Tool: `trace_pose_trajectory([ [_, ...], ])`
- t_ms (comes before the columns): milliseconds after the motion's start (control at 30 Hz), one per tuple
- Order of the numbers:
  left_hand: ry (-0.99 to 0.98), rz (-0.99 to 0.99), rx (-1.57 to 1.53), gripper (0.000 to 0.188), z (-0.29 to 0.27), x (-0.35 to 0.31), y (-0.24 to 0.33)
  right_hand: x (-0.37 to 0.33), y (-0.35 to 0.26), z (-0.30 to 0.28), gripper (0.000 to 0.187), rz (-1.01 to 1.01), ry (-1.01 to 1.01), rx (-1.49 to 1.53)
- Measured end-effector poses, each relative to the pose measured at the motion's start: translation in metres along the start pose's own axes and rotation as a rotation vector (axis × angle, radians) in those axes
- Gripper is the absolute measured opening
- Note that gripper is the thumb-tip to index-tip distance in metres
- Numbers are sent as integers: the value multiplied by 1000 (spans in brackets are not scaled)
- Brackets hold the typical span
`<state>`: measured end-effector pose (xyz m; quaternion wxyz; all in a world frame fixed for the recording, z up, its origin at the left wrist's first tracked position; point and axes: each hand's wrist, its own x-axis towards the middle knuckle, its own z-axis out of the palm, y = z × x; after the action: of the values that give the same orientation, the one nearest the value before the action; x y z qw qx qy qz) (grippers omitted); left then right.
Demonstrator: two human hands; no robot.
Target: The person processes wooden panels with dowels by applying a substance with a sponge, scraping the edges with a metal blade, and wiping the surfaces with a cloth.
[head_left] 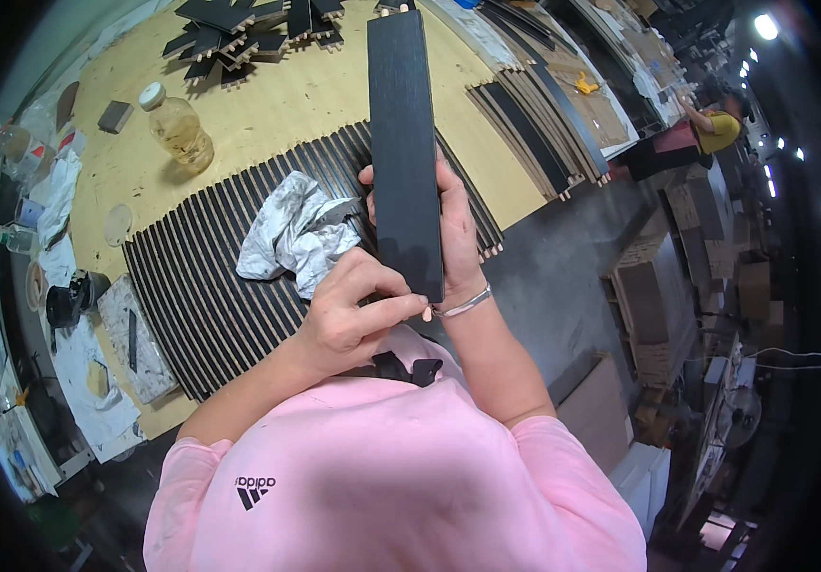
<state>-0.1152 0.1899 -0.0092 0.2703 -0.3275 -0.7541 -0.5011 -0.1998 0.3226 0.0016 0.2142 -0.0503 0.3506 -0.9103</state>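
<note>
A long black wooden board [403, 143] is held up on end in front of me, with pale dowels at its ends. My right hand [456, 219] grips it from behind, the fingers showing along both long edges. At the board's lower end my left hand [348, 310] is closed, thumb and forefinger pinched at a small wooden dowel [427, 313]. Beneath my hands, many similar boards [229, 248] stand on edge in a tight row on the table. A crumpled white cloth [286, 229] lies on that row, beside my left hand.
A capped plastic bottle [182, 133] of yellowish liquid stands on the pale table [286, 100]. Beyond it lies a heap of black pieces [229, 38]. More boards [534, 124] are at the right edge. A black cup [72, 297] stands left. A person [715, 129] works far right.
</note>
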Motion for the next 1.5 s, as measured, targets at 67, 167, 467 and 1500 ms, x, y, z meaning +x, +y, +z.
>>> trace_pose_trajectory([
  [67, -16, 14, -23, 42, -1, 0, -1, -1, 0, 3, 44, -4, 15, -9],
  [167, -8, 2, -9, 42, -1, 0, -2, 2, 0, 0, 43, 2, 29, -49],
  [467, -6, -16, -26, 40, -1, -2, -5, 6, 5, -3, 41, 15, -6, 11],
  [1500, 278, -828, -749, 28, -19, -41, 5, 6, 31, 6, 62, 116, -205, 166],
])
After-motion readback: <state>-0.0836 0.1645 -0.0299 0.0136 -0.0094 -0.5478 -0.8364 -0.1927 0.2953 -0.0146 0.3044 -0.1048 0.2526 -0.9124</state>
